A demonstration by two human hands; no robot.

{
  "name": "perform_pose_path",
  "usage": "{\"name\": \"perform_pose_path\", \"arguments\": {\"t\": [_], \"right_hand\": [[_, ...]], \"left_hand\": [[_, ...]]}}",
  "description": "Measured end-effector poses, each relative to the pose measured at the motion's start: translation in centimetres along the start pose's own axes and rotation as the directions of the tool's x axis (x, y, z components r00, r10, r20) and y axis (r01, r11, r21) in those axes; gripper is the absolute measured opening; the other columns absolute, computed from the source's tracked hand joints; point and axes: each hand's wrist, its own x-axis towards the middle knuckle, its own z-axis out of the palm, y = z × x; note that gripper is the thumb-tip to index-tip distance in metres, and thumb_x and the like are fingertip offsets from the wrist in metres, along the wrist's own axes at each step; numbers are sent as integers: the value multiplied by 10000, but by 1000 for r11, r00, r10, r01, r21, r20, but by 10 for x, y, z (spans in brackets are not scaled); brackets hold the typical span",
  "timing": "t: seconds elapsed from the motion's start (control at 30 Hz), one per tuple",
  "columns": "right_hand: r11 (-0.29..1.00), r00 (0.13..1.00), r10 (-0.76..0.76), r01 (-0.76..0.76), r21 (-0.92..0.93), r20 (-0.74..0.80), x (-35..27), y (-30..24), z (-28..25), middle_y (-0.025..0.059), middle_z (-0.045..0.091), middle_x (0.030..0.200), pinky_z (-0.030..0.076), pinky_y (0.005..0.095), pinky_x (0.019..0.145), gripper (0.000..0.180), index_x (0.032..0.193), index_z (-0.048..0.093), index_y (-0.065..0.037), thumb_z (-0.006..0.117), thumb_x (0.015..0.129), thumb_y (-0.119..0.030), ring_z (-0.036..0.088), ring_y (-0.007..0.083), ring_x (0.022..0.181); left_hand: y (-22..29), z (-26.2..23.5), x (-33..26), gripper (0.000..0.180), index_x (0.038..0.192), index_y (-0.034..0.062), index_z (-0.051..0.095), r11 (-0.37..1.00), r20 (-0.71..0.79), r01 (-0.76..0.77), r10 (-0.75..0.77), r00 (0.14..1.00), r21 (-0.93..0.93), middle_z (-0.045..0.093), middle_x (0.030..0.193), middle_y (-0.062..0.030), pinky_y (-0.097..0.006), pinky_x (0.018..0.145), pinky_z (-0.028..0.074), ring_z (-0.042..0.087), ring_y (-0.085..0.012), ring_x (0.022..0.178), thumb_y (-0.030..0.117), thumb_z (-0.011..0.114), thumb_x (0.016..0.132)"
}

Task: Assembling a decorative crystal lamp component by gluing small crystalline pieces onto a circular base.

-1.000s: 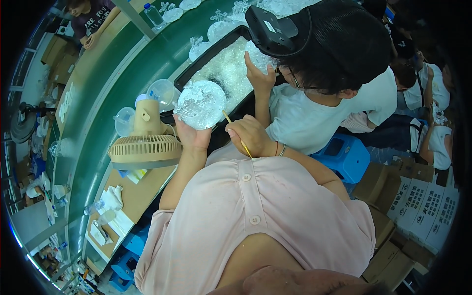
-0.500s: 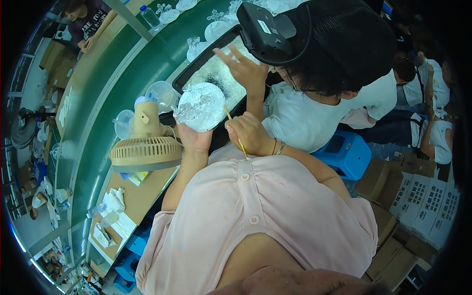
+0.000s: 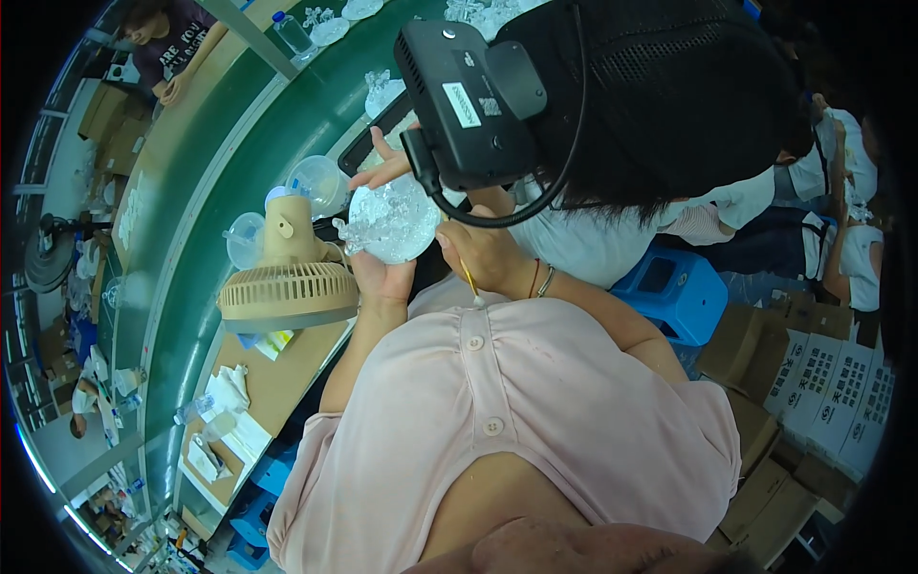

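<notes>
My left hand (image 3: 384, 279) grips a round, whitish clear disc (image 3: 411, 215) from below. Clear, glittering pieces cover its upper side, and a shiny clear figure (image 3: 366, 232) sticks out at its left. Beside the disc's right edge, my right hand (image 3: 488, 256) is closed round a thin yellow stick (image 3: 468, 274), whose pale end points down toward my shirt. A co-worker's hand (image 3: 384, 170) hovers over the disc's far edge with fingers spread; whether it touches is unclear. The co-worker's headgear (image 3: 469, 105) hides much of the area beyond.
A beige fan (image 3: 287, 292) stands left of my left forearm, near clear plastic tubs (image 3: 318, 184). Behind the disc lies a black tray (image 3: 356, 155), partly hidden. Clear ornaments and a bottle (image 3: 292, 33) rest on the green belt (image 3: 206, 191). A blue stool (image 3: 674, 297) is at right.
The co-worker's head has come left and nearer, covering most of the tray. Their hand has moved left and down to the disc. The disc has shifted slightly down, and the stick's pale end now shows.
</notes>
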Motion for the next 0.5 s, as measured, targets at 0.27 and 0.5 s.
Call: {"name": "perform_pose_path", "arguments": {"t": [0.27,0.5], "right_hand": [[1000,1000,2,-2,2,0,-8,1,8,75,528,676,374,339,609,70,787,523,-43,565,750,-86,530,229,619],[994,994,-105,105,-11,12,-11,3,6,66,438,626,337,335,565,47,766,503,-50,529,783,-85,443,221,550]], "left_hand": [[14,-22,-10,464,1232,72,464,977,-192,-35,76,978,211,481,1260,-112,-452,1014,323,443,-293,1169,389,406,898],[16,-25,-12,489,1225,63,474,968,-202,-50,102,974,248,479,1266,-124,-451,1015,322,442,-296,1170,423,389,905]]}}
